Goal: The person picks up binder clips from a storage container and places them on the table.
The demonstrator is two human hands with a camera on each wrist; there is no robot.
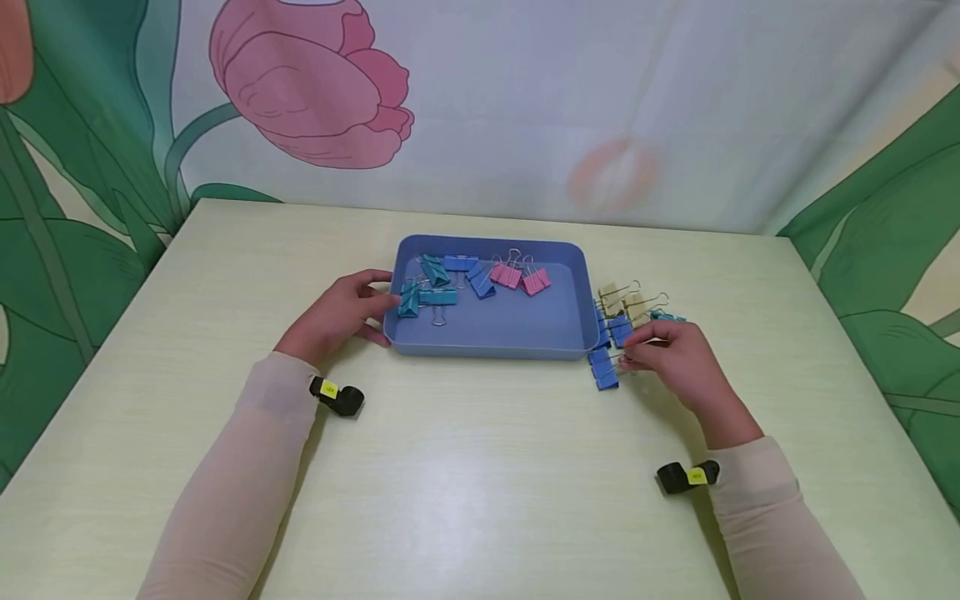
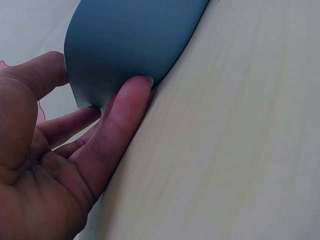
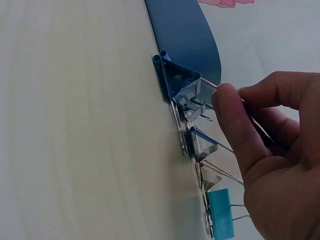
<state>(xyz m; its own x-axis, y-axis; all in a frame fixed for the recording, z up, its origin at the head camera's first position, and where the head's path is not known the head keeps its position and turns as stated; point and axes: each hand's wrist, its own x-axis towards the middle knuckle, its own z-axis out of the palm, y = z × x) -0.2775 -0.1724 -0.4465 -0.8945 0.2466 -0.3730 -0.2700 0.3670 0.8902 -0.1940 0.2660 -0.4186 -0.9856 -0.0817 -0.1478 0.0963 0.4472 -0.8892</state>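
In the head view, my left hand (image 1: 345,310) holds the left end of a blue tray (image 1: 491,348), thumb at the rim and fingers along the outside; the left wrist view shows a fingertip against the tray's outer wall (image 2: 135,35). My right hand (image 1: 671,358), right of the tray, pinches a wire handle of a blue binder clip (image 1: 603,368) between thumb and forefinger. That blue clip (image 3: 172,80) is close to the tray's end in the right wrist view. Other blue clips (image 1: 621,330), beige clips (image 1: 636,308) and a teal clip (image 1: 667,316) lie beside it, partly overlapping.
Inside the tray are three teal clips (image 1: 438,297), two blue clips (image 1: 481,281) and two pink clips (image 1: 536,282), grouped toward the back and left. A printed flower curtain (image 1: 487,125) hangs behind the pale table (image 1: 450,467).
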